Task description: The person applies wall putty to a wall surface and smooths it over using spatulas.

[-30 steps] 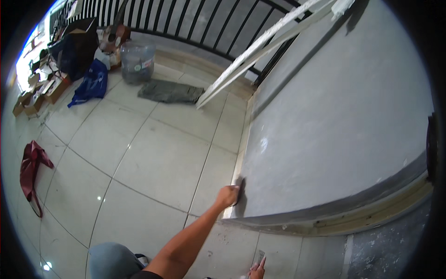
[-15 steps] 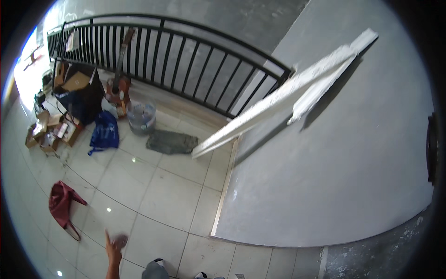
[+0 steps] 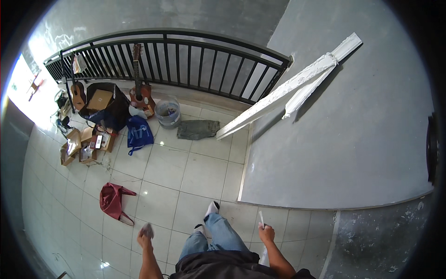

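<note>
My left hand [image 3: 142,238] is closed around a small grey-brown lump [image 3: 148,230], whose kind I cannot make out. It hangs over the tiled floor, just below a dark red cloth bag [image 3: 111,201] with a strap. On the right, my right hand [image 3: 266,233] grips a slim white stick-like thing [image 3: 261,217] that points up out of the fist. What its lower end looks like is hidden by the fingers. My legs in blue jeans [image 3: 223,231] stand between the two hands.
Long white boards [image 3: 297,81] lean against the grey wall [image 3: 344,153]. A black railing [image 3: 195,69] runs across the back. Before it stand a guitar [image 3: 141,95], a clear bucket [image 3: 167,114], a folded grey-green cloth [image 3: 198,129], a blue bag [image 3: 139,134] and open cardboard boxes [image 3: 87,153].
The view has swung, so the room sits further right and my legs show. My right hand with the white stick has come into view. The left index finger no longer points out.
</note>
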Demonstrator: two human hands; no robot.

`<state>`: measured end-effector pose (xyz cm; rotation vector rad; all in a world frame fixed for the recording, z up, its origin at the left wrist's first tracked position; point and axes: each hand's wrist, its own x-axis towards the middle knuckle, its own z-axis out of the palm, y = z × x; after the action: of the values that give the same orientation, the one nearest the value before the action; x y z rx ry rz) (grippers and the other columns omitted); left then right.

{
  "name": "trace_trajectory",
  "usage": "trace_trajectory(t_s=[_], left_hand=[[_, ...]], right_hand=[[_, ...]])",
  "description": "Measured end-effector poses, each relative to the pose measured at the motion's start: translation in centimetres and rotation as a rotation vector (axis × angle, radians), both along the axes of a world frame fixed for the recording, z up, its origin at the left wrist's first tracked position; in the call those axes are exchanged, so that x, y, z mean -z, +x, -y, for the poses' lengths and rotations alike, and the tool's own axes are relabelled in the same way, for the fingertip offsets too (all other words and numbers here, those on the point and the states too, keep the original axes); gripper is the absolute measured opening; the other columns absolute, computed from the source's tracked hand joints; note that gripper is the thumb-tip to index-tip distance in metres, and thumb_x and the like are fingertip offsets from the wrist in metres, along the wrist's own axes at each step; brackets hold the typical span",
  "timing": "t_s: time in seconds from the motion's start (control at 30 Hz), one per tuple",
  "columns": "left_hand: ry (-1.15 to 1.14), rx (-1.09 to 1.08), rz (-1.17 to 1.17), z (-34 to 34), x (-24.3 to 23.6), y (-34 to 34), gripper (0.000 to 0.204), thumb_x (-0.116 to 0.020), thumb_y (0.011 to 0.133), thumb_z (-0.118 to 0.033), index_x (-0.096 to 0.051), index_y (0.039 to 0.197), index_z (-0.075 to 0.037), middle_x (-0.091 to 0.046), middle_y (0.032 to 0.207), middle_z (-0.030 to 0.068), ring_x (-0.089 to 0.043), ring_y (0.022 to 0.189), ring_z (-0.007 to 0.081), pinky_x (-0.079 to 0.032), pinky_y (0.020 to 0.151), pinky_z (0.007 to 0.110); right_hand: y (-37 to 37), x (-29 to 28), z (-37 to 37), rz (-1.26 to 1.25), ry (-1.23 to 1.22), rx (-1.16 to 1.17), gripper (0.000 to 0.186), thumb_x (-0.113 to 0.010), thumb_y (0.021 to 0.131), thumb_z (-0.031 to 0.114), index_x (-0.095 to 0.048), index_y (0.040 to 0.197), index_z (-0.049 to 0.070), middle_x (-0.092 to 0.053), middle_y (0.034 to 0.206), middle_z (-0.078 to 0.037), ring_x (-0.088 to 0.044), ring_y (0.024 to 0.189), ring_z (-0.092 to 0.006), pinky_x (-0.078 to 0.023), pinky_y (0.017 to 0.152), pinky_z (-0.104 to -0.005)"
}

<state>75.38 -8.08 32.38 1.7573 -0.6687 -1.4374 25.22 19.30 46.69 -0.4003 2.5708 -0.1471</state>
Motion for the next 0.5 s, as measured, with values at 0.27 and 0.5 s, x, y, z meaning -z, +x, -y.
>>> trace_trajectory(t_s=[0.27, 0.5], left_hand=[[-0.291, 0.201, 0.019, 15.7, -3.0, -15.0, 0.034, -0.045, 0.095, -0.007, -0.063, 0.120, 0.007, -0.063, 0.121, 0.0165, -0.062, 0.106, 0.0242, -0.050, 0.091, 0.033], [-0.406, 0.347, -0.131, 25.0, -11.1, -29.5, 0.041, -0.050, 0.098, -0.012, -0.053, 0.132, 0.009, -0.064, 0.120, 0.0177, -0.063, 0.108, 0.0230, -0.050, 0.094, 0.033]], right_hand=[[-7.0, -1.5, 10.0, -0.241, -0.418, 0.122, 0.042, -0.064, 0.090, 0.039, -0.073, 0.089, -0.002, -0.069, 0.075, -0.022, -0.068, 0.075, -0.0403, -0.052, 0.073, -0.0443], [-20.1, -12.4, 19.7, -0.316, -1.060, 0.489, 0.036, -0.068, 0.092, 0.027, -0.069, 0.108, -0.005, -0.072, 0.097, -0.010, -0.064, 0.086, -0.0198, -0.049, 0.080, -0.0337]])
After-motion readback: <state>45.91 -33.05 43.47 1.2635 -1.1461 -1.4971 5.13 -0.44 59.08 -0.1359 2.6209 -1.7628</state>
